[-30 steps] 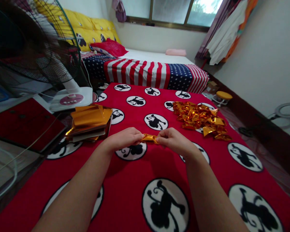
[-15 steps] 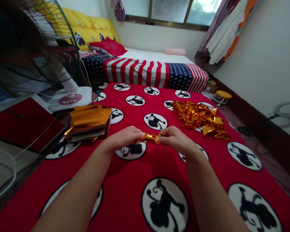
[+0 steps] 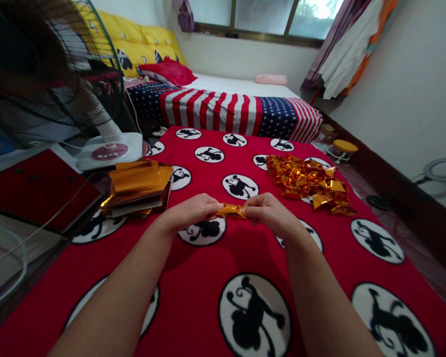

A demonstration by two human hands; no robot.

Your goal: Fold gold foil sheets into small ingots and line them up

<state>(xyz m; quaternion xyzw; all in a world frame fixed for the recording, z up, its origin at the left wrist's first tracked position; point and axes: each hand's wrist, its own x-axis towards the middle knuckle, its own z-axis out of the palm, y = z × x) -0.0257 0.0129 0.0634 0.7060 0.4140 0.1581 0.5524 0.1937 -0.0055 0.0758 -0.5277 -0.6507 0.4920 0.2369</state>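
Observation:
Between my two hands is a small piece of folded gold foil paper (image 3: 232,210), shiny and boat-like in shape. My left hand (image 3: 199,207) pinches its left end between thumb and fingers. On the opposite end, my right hand (image 3: 265,210) grips it the same way. Both hands are just above the red blanket (image 3: 241,253) printed with black monkey figures in white circles. To the left lies a stack of flat gold foil sheets (image 3: 139,181). A heap of folded gold foil pieces (image 3: 305,178) rests to the right.
A white-based electric fan (image 3: 111,148) stands at the left, beside a dark red panel (image 3: 37,191) and a white cable (image 3: 20,267). Beyond the blanket is a bed with a striped and starred cover (image 3: 223,109). A yellow-topped stool (image 3: 345,146) stands at the right.
The folded foil paper shows slightly more of its top face between my fingers. Both hands keep nearly the same place and grip. The whole view has shifted very slightly.

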